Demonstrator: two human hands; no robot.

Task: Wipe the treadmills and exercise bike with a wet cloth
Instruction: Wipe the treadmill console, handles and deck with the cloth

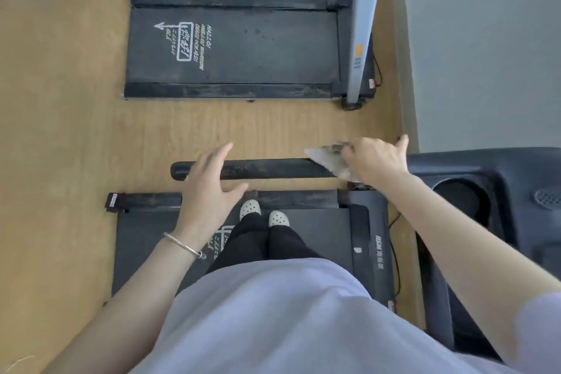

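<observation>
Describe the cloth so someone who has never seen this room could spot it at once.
Start at the near treadmill, the one the person stands on, and follow its black handrail toward the console. The cloth is the pale, crumpled rag the right hand grips against that rail, the only light, soft thing among black parts.

Cloth (331, 161): pale grey, crumpled, draped over right end of near treadmill's handrail (258, 168). Handrail: black round bar, scuffed, running left to right. Near treadmill (321, 222): black deck on wood floor, white print on belt, dusty side rail along far edge. Far treadmill (236, 45): black deck lying parallel beyond, white arrow and lettering on belt, grey upright at right end, black handrail above.
</observation>
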